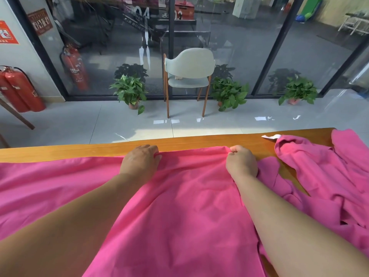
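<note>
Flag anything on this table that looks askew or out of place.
The bright pink cloth lies smooth where the left hand and right hand pinch its far edge; right of them, pink fabric sits crumpled in a heap on the wooden table, a white tag poking out.

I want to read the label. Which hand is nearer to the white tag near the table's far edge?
Right. The right hand pinches the far edge of the pink cloth, to the left of the white tag. The left hand grips the same edge much farther left.
</note>
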Demonstrator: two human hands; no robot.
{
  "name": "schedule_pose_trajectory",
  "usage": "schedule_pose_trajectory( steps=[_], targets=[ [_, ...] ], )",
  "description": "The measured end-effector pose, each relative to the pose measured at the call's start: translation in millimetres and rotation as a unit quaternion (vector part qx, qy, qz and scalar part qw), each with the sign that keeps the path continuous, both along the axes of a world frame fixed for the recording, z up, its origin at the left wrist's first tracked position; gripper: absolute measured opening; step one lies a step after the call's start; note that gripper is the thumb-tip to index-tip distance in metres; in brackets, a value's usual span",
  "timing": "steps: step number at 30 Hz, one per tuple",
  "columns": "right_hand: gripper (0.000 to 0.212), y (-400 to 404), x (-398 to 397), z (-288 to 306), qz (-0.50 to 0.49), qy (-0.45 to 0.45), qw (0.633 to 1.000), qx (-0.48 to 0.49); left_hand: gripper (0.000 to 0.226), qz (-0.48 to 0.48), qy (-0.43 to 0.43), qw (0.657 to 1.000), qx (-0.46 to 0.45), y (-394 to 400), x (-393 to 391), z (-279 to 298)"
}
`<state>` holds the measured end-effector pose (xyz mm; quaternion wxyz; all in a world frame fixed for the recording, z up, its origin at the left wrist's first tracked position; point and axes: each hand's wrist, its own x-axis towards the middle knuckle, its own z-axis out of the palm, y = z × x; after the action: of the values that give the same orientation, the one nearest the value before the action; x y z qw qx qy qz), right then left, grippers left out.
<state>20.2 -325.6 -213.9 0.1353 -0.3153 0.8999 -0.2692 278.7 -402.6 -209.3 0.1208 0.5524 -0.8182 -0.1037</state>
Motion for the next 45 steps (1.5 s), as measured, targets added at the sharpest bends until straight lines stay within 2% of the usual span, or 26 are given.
schedule_pose_trajectory(
  steps=[2,6,9,11,13,16,19,21,24,28,32,36,41,43,45],
  targets=[
    [0.028,-1,-3,-3,-0.001,0.028,1.000,0.009,0.025,-0.001,-0.016,1.000,-0.011,-2,0,-2],
    [0.030,-2,2,0,0.022,0.098,0.991,0.090,0.031,-0.004,-0.063,0.998,-0.022,-7,-1,-7],
    [0.031,-3,12,17,0.032,0.132,0.986,0.101,0.035,-0.006,-0.100,0.994,-0.039,-5,-3,-6],
    [0.036,4,23,29,0.074,0.150,0.983,0.078,0.039,-0.014,-0.083,0.994,-0.071,2,-4,-2],
    [0.027,18,40,38,0.153,0.161,0.975,0.024,0.040,-0.042,-0.023,0.992,-0.113,18,-6,4],
    [0.014,48,77,45,0.261,0.151,0.953,-0.021,0.032,-0.092,0.044,0.989,-0.105,55,-8,15],
    [0.022,85,103,44,0.335,0.149,0.929,0.042,0.025,-0.119,0.052,0.990,-0.053,95,-3,20],
    [0.022,116,112,43,0.364,0.141,0.917,0.076,0.026,-0.134,0.066,0.988,-0.035,126,9,23],
    [0.026,166,124,46,0.400,0.106,0.908,0.065,0.028,-0.149,0.086,0.985,-0.014,176,29,21],
    [0.039,235,140,55,0.428,0.074,0.899,0.066,0.019,-0.143,0.086,0.985,0.043,248,47,21],
    [0.038,306,152,47,0.457,0.050,0.877,0.138,0.040,-0.181,0.063,0.977,0.097,313,71,20],
    [0.035,368,164,37,0.469,0.040,0.865,0.175,0.036,-0.176,0.078,0.979,0.065,363,113,14],
    [0.036,426,173,39,0.452,0.030,0.878,0.157,0.034,-0.179,0.081,0.980,0.014,413,159,16],
    [0.033,445,175,40,0.478,0.038,0.862,0.166,0.042,-0.195,0.065,0.978,0.023,435,175,14],
    [0.019,456,177,39,0.493,0.070,0.851,0.167,0.058,-0.214,0.019,0.975,0.054,447,189,8]
  ],
)
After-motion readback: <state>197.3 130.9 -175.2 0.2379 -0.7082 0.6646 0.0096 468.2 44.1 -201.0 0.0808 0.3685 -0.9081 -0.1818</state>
